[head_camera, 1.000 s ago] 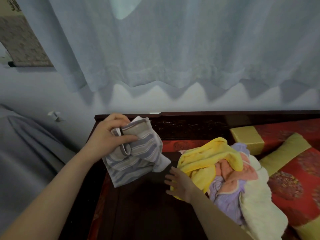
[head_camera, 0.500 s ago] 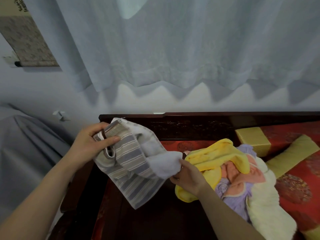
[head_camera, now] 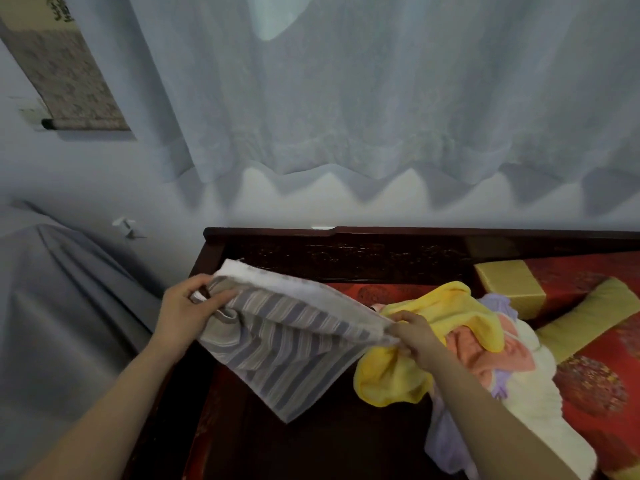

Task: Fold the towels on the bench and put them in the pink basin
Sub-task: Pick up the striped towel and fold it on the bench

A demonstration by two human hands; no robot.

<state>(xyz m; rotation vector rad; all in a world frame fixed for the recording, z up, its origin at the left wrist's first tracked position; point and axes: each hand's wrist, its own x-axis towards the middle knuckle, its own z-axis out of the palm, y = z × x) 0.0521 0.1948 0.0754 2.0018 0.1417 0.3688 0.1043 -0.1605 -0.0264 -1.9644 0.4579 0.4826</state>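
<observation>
Dark wooden bench (head_camera: 381, 252), red cushions (head_camera: 588, 386), grey curtain (head_camera: 346, 98) behind.

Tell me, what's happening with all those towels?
A person holds a grey-and-white striped towel stretched above the dark wooden bench. The left hand grips one end, the right hand pinches the other. A heap of unfolded towels, a fluffy yellow towel on top, lies at the right.

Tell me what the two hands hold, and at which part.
The striped towel, by its top edge: the left hand pinches one end, the right hand the other.
</observation>
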